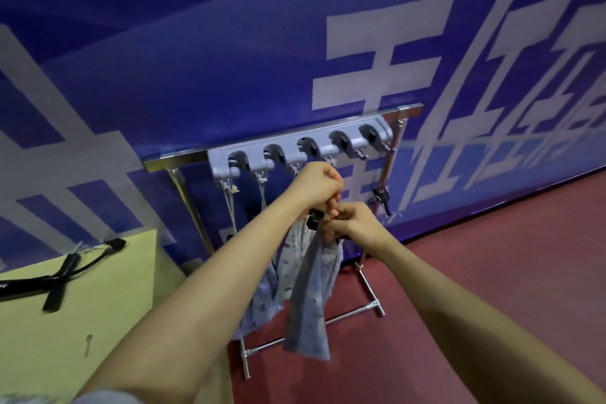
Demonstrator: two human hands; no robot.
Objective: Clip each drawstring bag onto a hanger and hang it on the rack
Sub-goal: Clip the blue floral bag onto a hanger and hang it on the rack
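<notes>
1. Working mid-frame, the left hand [319, 185] and right hand [352, 223] pinch a black clip hanger [316, 216] onto a pale drawstring bag [310, 302] dangling below.
2. Other bags [262, 298] already hang on the chrome rack [370, 303]; how many remain, I cannot tell.
3. Yellow table [82, 321] with black straps [65, 272] lower left, red floor [492, 256], blue banner wall [229, 59].

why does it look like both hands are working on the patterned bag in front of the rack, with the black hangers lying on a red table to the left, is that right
Not quite: the table to the left is pale yellow, not red; the red surface is the floor. The head view shows this. The rest holds: the left hand and right hand are both at the top of the patterned bag in front of the rack, and black hangers lie on that table.
</notes>
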